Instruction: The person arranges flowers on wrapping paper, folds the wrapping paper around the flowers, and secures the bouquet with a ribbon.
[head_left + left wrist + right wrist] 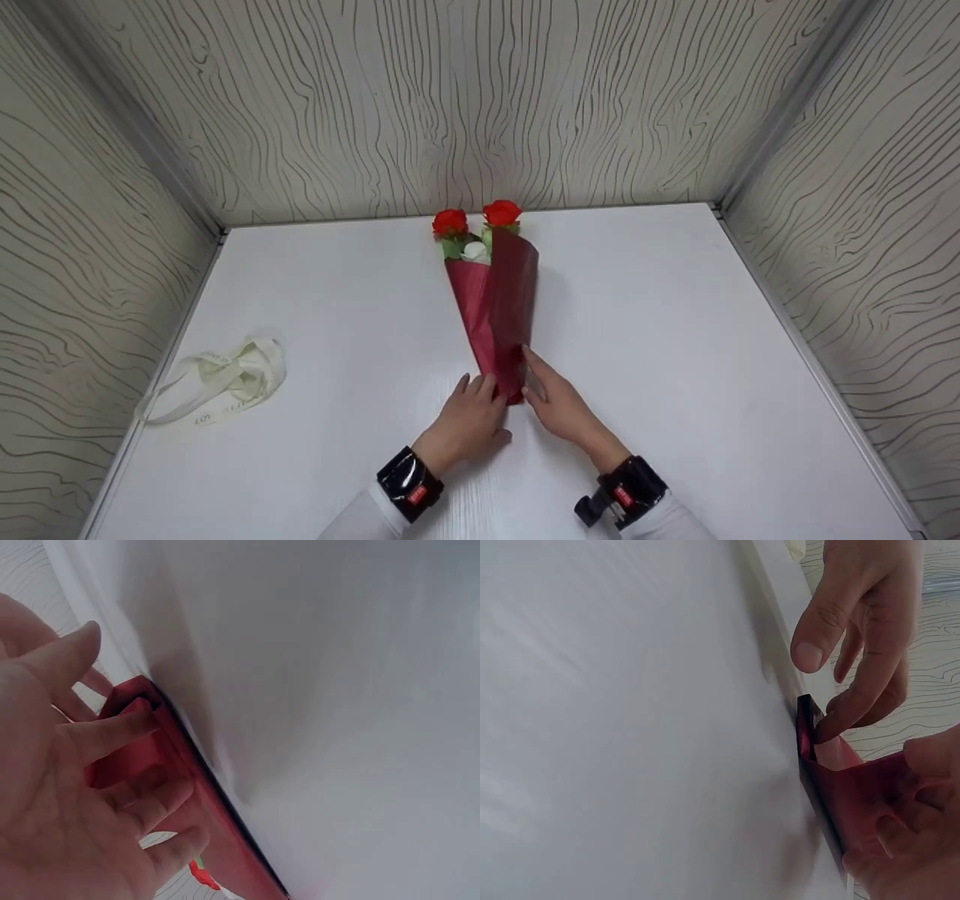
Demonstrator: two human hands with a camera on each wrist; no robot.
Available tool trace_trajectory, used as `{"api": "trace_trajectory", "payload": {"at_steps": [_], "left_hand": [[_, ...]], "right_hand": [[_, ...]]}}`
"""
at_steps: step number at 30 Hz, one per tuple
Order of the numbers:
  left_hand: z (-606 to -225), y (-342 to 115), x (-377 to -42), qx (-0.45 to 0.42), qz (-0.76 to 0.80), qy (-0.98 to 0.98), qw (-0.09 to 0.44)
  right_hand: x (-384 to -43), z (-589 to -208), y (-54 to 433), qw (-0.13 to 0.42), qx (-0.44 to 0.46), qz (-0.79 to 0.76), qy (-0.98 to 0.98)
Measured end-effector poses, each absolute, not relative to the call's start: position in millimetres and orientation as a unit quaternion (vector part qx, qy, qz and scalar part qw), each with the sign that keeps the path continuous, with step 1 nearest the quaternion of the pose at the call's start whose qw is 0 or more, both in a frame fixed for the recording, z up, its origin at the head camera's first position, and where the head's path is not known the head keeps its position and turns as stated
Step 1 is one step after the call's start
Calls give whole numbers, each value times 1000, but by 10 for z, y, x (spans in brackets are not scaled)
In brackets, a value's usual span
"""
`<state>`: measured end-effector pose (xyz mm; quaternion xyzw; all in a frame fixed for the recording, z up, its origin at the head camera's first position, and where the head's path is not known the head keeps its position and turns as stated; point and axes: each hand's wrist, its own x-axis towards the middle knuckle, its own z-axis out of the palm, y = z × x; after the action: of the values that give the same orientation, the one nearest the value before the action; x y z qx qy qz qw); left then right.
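Observation:
A bouquet in dark red wrapping paper (pixel 510 300) lies on the white table, its narrow end toward me. Two red roses (pixel 450 223) and a white flower (pixel 475 252) show at its wide end. My left hand (pixel 469 420) is at the lower left of the wrap. In the left wrist view its fingers (pixel 112 735) reach over the folded paper end, with the thumb apart from it. My right hand (pixel 566 409) is along the lower right side. In the right wrist view it holds the wrapping paper's edge (pixel 855 784) between thumb and fingers.
A loose cream ribbon (pixel 247 371) with printed letters lies in a tangle near the table's left edge. Wood-grain patterned panels (pixel 480 105) stand behind the white table (pixel 675 337) and along both sides.

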<state>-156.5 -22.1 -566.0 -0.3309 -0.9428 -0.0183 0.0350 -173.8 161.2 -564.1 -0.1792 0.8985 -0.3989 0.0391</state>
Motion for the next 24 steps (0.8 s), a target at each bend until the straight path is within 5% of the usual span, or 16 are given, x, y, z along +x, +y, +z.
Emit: {"api": "trace_trajectory", "payload": {"at_steps": [12,24], "left_hand": [[-5440,-230,-1663,-351,-84,-914,184],[-5602,-275,-1793,-314,-34,-944,91]], "right_hand": [[-1819,-5677,1511,49,-239,-362,900],[-1914,-5696,1478,9,-251,-370,894]]}}
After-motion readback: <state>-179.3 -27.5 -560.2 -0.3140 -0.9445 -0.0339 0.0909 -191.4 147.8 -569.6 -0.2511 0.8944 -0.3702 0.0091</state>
